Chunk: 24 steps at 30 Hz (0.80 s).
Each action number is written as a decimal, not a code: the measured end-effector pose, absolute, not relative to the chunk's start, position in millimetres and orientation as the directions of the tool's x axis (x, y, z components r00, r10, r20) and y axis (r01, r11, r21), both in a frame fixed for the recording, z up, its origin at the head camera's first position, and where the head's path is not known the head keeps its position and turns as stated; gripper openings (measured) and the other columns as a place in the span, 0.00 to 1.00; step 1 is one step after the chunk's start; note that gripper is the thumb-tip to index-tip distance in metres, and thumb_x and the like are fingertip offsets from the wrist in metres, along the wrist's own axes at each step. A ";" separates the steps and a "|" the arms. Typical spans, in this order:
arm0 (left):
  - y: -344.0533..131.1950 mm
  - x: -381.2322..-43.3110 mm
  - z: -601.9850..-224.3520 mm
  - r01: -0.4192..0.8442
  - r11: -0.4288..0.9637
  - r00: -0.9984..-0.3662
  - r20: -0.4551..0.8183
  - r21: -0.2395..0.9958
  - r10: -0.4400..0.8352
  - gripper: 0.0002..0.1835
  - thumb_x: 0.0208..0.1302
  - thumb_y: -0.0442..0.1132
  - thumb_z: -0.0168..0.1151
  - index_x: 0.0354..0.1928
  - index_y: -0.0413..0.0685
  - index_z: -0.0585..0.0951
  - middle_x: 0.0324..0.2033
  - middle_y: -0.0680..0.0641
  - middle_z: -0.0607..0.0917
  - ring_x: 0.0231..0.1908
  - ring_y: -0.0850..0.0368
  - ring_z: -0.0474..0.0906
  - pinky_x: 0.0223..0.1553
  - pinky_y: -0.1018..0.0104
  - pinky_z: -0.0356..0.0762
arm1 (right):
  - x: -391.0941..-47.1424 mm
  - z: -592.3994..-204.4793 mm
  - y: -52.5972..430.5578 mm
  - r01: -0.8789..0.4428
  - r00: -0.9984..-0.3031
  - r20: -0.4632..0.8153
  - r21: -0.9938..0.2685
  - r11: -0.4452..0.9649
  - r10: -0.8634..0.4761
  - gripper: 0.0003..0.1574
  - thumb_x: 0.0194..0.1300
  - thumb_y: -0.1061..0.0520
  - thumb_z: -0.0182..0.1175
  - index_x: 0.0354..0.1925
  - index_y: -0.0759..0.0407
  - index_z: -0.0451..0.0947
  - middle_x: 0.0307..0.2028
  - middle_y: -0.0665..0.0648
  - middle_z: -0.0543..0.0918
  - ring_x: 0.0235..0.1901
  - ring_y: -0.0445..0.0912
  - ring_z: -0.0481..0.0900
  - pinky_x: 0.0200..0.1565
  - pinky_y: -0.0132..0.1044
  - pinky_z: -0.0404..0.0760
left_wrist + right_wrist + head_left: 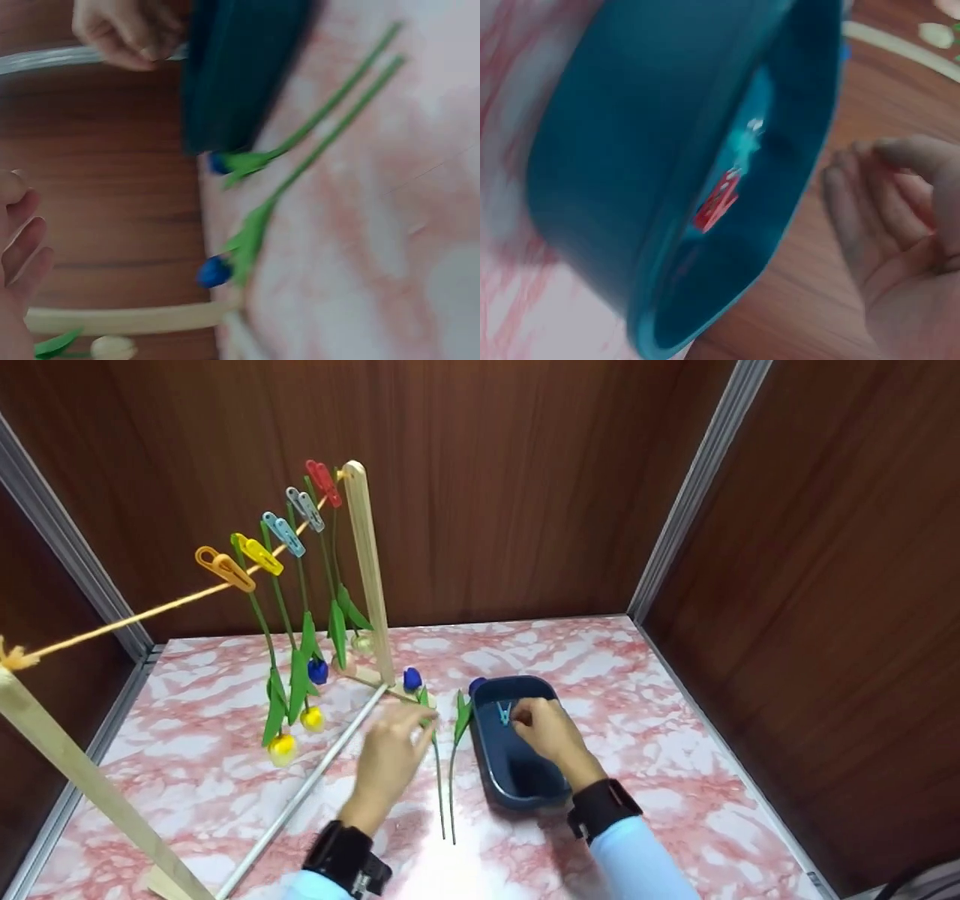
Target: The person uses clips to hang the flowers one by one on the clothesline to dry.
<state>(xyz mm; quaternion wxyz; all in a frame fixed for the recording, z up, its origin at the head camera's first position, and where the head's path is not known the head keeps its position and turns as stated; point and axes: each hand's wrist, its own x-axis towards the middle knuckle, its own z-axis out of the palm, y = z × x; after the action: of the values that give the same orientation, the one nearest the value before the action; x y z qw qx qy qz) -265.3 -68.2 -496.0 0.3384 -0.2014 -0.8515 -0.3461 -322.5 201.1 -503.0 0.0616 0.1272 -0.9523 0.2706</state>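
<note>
My right hand (550,731) hovers over the dark blue basin (525,799), its fingers loosely bent and nothing seen between them. Inside the basin lie a light blue clothespin (504,712) and a red clothespin (716,201); the hand hides the red one in the head view. Blurred, my left hand (390,746) is in the air left of the basin, with relaxed, empty fingers. Close to it, two artificial tulips lie on the table: one blue tulip (412,679) beside the wooden post, and another blue tulip (460,718) whose flower is partly behind the basin.
On the left, a yellow cord (161,609) runs between two wooden posts (367,562). Several coloured clothespins (225,568) on it hold tulips (282,746) upside down. A white rod (307,787) joins the posts low down. Brown panels (495,510) enclose the marbled table (637,825).
</note>
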 end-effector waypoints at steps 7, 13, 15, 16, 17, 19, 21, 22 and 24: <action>-45.0 -256.8 -528.5 0.567 0.686 -0.737 0.653 0.457 0.174 0.07 0.63 0.33 0.78 0.42 0.46 0.91 0.41 0.46 0.95 0.46 0.49 0.91 0.53 0.54 0.91 | -342.7 -510.2 203.8 -0.203 -0.976 -0.033 -0.239 0.949 -0.217 0.21 0.70 0.66 0.67 0.60 0.62 0.84 0.58 0.69 0.85 0.57 0.65 0.87 0.61 0.60 0.87; -35.5 -245.8 -539.0 0.562 0.682 -0.742 0.650 0.468 0.166 0.05 0.63 0.33 0.78 0.40 0.47 0.91 0.40 0.47 0.95 0.43 0.50 0.90 0.50 0.56 0.91 | -353.0 -518.2 197.3 -0.169 -0.960 -0.200 -0.153 0.974 -0.198 0.35 0.75 0.65 0.60 0.77 0.57 0.72 0.76 0.70 0.74 0.70 0.67 0.80 0.71 0.60 0.81; -33.9 -241.8 -543.0 0.550 0.680 -0.756 0.635 0.485 0.159 0.05 0.64 0.33 0.77 0.41 0.46 0.91 0.40 0.48 0.95 0.44 0.51 0.91 0.51 0.56 0.91 | -353.4 -523.0 196.0 -0.131 -0.963 -0.218 -0.131 0.983 -0.157 0.36 0.74 0.65 0.61 0.78 0.58 0.71 0.76 0.70 0.73 0.70 0.67 0.79 0.71 0.60 0.81; -32.8 -240.3 -544.3 0.544 0.678 -0.764 0.626 0.494 0.156 0.05 0.65 0.33 0.77 0.41 0.47 0.91 0.40 0.48 0.95 0.45 0.51 0.91 0.51 0.55 0.91 | -353.4 -524.5 195.9 -0.108 -0.966 -0.222 -0.123 0.986 -0.134 0.36 0.74 0.65 0.61 0.78 0.58 0.71 0.76 0.70 0.74 0.70 0.67 0.79 0.71 0.60 0.81; -32.0 -238.7 -546.0 0.535 0.677 -0.774 0.614 0.505 0.153 0.05 0.65 0.34 0.77 0.41 0.47 0.92 0.41 0.48 0.95 0.45 0.51 0.91 0.52 0.55 0.91 | -353.1 -526.5 196.4 -0.086 -0.968 -0.224 -0.126 0.988 -0.113 0.35 0.74 0.65 0.61 0.76 0.58 0.72 0.75 0.70 0.75 0.70 0.67 0.79 0.71 0.60 0.81; -30.7 -235.4 -549.8 0.515 0.679 -0.793 0.592 0.523 0.146 0.04 0.66 0.34 0.76 0.41 0.47 0.92 0.41 0.49 0.95 0.46 0.51 0.91 0.53 0.55 0.91 | -351.9 -529.6 195.8 -0.066 -0.972 -0.216 -0.130 0.989 -0.093 0.29 0.75 0.65 0.61 0.72 0.59 0.76 0.71 0.71 0.79 0.68 0.67 0.81 0.69 0.61 0.83; -30.2 -232.9 -553.2 0.500 0.682 -0.806 0.576 0.534 0.140 0.04 0.66 0.35 0.76 0.41 0.48 0.91 0.41 0.50 0.95 0.46 0.52 0.92 0.52 0.55 0.91 | -350.2 -532.1 194.4 -0.061 -0.976 -0.201 -0.138 0.989 -0.088 0.24 0.75 0.66 0.60 0.67 0.62 0.80 0.68 0.71 0.80 0.65 0.68 0.83 0.66 0.62 0.84; -30.2 -232.0 -554.7 0.494 0.680 -0.810 0.571 0.541 0.135 0.04 0.66 0.34 0.77 0.41 0.48 0.91 0.41 0.50 0.95 0.46 0.52 0.92 0.52 0.55 0.91 | -349.5 -533.1 193.6 -0.061 -0.977 -0.194 -0.144 0.988 -0.088 0.21 0.76 0.66 0.59 0.64 0.63 0.82 0.66 0.71 0.81 0.64 0.68 0.84 0.65 0.62 0.85; -30.6 -230.6 -557.1 0.485 0.673 -0.820 0.558 0.558 0.129 0.04 0.66 0.34 0.76 0.41 0.48 0.91 0.41 0.50 0.95 0.45 0.52 0.92 0.52 0.55 0.91 | -348.0 -534.7 192.2 -0.064 -0.979 -0.182 -0.147 0.987 -0.091 0.17 0.76 0.66 0.58 0.60 0.65 0.83 0.64 0.71 0.82 0.61 0.68 0.85 0.62 0.62 0.87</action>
<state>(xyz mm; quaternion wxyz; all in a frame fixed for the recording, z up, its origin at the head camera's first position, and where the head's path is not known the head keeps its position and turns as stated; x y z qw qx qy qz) -230.6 -30.6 -557.1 0.2444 -0.1741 -0.8813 -0.3649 -348.0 192.2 -534.7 -0.0947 0.0390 -0.9923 0.0704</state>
